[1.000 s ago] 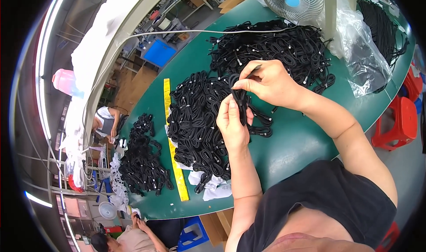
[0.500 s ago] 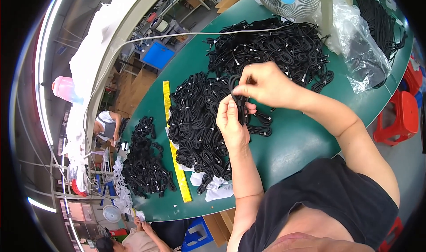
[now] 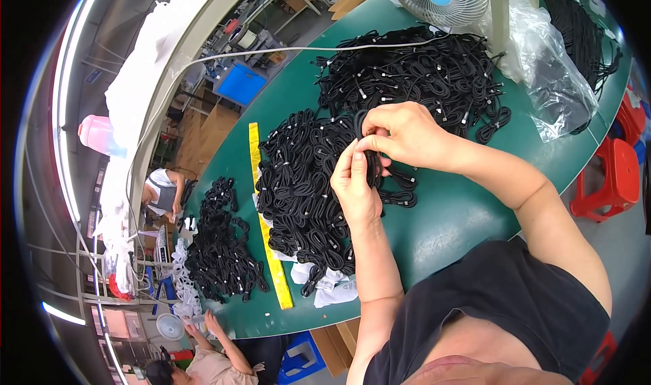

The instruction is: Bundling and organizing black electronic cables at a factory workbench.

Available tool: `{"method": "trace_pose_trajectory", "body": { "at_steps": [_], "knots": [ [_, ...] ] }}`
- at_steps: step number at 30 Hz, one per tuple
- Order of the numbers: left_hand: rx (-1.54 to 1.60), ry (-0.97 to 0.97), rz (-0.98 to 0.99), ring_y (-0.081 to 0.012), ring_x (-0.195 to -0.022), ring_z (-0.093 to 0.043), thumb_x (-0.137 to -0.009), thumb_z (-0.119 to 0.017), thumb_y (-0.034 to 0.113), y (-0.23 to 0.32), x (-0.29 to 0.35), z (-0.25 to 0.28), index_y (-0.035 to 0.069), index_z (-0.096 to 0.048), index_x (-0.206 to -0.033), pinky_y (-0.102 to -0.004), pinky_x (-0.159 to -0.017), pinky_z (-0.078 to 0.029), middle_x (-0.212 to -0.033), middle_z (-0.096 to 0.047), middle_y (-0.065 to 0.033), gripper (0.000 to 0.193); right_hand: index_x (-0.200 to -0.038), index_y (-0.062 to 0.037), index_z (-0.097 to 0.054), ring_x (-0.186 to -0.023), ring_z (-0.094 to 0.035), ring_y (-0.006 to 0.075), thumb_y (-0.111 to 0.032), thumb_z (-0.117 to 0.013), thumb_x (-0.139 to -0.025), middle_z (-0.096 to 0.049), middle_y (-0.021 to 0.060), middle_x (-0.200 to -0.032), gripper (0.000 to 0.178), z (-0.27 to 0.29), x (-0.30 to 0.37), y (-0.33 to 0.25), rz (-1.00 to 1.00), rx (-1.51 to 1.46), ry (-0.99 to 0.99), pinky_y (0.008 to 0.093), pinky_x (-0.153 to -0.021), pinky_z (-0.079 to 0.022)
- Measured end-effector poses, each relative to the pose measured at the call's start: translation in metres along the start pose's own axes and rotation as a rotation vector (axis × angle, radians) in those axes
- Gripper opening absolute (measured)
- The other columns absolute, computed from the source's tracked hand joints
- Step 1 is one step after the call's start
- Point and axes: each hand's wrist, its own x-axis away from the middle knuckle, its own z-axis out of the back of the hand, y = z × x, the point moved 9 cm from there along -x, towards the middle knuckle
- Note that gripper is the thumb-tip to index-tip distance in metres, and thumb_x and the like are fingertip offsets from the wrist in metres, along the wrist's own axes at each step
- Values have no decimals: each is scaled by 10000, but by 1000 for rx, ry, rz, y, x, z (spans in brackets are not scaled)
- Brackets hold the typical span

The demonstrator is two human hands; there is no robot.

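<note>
A coiled black cable (image 3: pixel 360 123) is held up between my two hands, over the green table (image 3: pixel 447 242). My left hand (image 3: pixel 354 181) is closed round the lower part of the coil, thumb and fingertips pinching it. From the right, my right hand (image 3: pixel 403 133) grips the upper part, its thumb and forefinger meeting the left fingertips. What lies between those fingertips is too small to make out. Just left of my hands is a heap of bundled black cables (image 3: pixel 302 188). A few bundles (image 3: pixel 400 196) lie to the right of my left wrist.
Beyond my hands spreads a larger cable pile (image 3: pixel 407 73), with a fan (image 3: pixel 441 2) and clear plastic bag (image 3: pixel 556 80) behind. A yellow strip (image 3: pixel 270 229) separates the left heap from another pile (image 3: pixel 224 249). A red stool (image 3: pixel 608 181) stands right; a co-worker's arms (image 3: pixel 220 337) reach in lower left.
My right hand has come down slightly and closer to my left fingertips on the coil. The co-worker's hands at the lower left have moved up and apart.
</note>
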Motion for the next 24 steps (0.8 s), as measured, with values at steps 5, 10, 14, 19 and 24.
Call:
{"method": "trace_pose_trajectory", "body": {
  "at_steps": [5,10,14,19,24],
  "knots": [
    [14,20,68,-134,-554,-561,-908,-485,157,0,2,-3,-53,-515,-1116,-210,-440,-430,-823,-612,-127,296,-1053,-44,-560,-654,-552,139,-238,-710,-698,-559,64,-804,431,22,0,-1,73,46,210,270,-616,-458],
    [-78,-28,13,-110,-501,-530,-926,-454,243,6,4,-10,-18,-501,-1133,-199,-410,-399,-815,-615,-136,337,-1007,18,-582,-810,-547,70,-90,-604,-833,-584,55,-935,206,-7,-7,34,-239,-593,-83,217,-701,-467],
    [-125,-24,88,-111,-499,-531,-926,-446,285,-2,1,3,-26,-508,-1107,-196,-412,-399,-806,-614,-145,365,-1007,15,-583,-782,-538,65,-64,-597,-832,-579,28,-899,193,14,-6,19,-37,-474,139,207,-685,-464],
    [220,-150,230,-149,-503,-550,-903,-484,306,-9,-1,-5,-47,-508,-1107,-221,-411,-423,-816,-618,-186,408,-1003,-12,-591,-693,-506,20,-149,-597,-846,-604,-10,-817,208,17,-14,29,-177,-590,87,164,-562,-401],
    [120,-154,184,-195,-572,-602,-877,-542,220,-14,-2,2,-65,-552,-1062,-269,-485,-492,-840,-620,-184,341,-974,14,-574,-790,-591,138,-71,-620,-800,-610,86,-898,199,28,2,-2,91,-314,158,260,-670,-486]
  ]
}}
